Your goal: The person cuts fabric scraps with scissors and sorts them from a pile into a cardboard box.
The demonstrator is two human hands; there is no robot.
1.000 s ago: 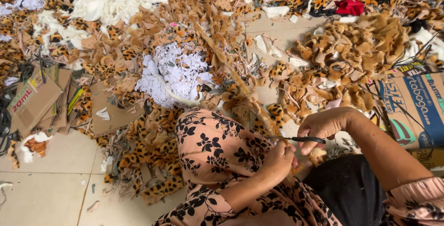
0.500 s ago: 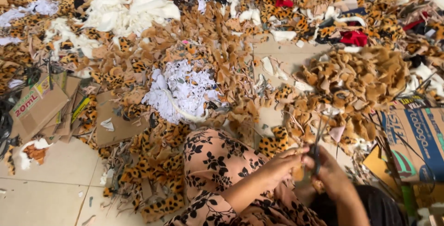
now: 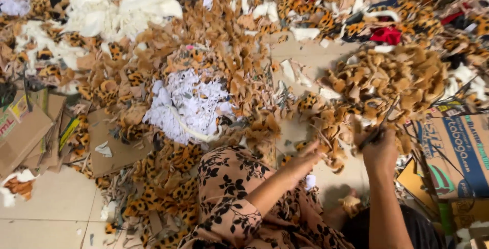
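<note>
right hand (image 3: 379, 149): clamped on dark scissors (image 3: 378, 129), blades pointing up into the tan scrap pile (image 3: 392, 78) | left hand (image 3: 305, 155): fingers pinched on a leopard-print scrap (image 3: 331, 149) just beside the scissors | hands near, not touching | floor (image 3: 46, 203): white scraps (image 3: 188, 104), cardboard box (image 3: 456, 152) at right

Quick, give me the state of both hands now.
Left hand: pinching a tan fabric piece.
Right hand: closed on scissors.
</note>
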